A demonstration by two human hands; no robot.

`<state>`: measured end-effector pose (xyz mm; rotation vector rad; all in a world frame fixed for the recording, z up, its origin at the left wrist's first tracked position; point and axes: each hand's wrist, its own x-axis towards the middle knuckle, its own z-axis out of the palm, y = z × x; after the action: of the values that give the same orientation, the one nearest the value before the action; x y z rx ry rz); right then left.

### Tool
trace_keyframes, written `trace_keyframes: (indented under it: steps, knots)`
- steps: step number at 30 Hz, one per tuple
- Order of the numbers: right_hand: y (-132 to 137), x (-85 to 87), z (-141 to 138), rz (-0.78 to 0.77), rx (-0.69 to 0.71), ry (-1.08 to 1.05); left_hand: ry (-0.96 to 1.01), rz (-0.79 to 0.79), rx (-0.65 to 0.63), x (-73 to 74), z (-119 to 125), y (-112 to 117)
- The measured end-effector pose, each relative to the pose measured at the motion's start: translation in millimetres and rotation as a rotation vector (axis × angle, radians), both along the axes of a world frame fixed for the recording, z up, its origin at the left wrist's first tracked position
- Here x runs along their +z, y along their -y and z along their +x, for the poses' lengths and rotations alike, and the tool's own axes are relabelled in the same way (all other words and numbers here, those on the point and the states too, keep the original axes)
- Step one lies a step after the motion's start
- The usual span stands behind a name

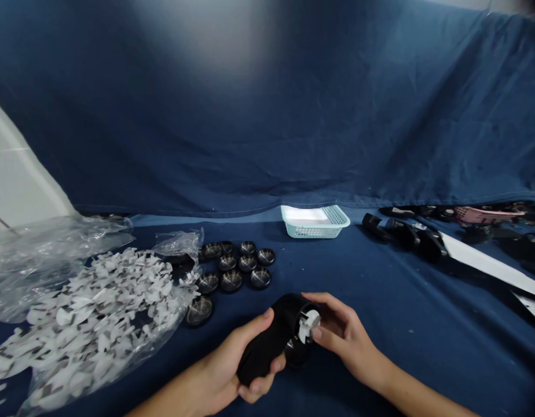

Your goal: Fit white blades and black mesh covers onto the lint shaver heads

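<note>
My left hand (244, 362) is wrapped round a black curved housing (267, 341), thick like a handle, with a round open end tilted up to the right. A small white plastic piece (310, 324) sits in the mouth of that end. The thumb and fingers of my right hand (345, 336) are closed on the white piece at the opening; how deep it goes in is hidden. Just below the housing, a round black disc (296, 352) lies partly covered on the blue cloth. Several more black discs (231, 280) with dotted faces lie left of my hands.
At left, a clear plastic bag (46, 243) lies open around a heap of white plastic pieces (115, 295). A pale turquoise basket (315, 231) stands at the back. More black housings (402, 233), a white strip (488, 263) and a pink basket (488, 215) lie at right. A blue curtain (267, 116) hangs behind.
</note>
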<state>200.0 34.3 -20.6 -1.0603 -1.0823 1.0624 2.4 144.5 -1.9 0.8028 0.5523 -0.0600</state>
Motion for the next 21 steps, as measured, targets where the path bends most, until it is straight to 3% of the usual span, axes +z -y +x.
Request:
trace_keyframes:
  steps: [10, 14, 17, 21]
  knots:
    - [0.2, 0.3, -0.7, -0.012, -0.033, 0.041, -0.004, 0.056, 0.035, -4.8, 0.3, 2.6]
    - [2.2, -2.4, 0.0, -0.084, -0.087, -0.005, 0.091, 0.258, 0.171, -7.9, -2.5, 2.7]
    - [3.5, -4.6, -0.4, -0.103, 0.050, 0.192, 0.172, 0.409, 0.245, -9.2, -5.6, -0.9]
    - [5.2, -7.5, -3.0, 0.006, 0.130, 0.621, 0.194, 0.426, 0.250, -12.4, -6.9, -7.3]
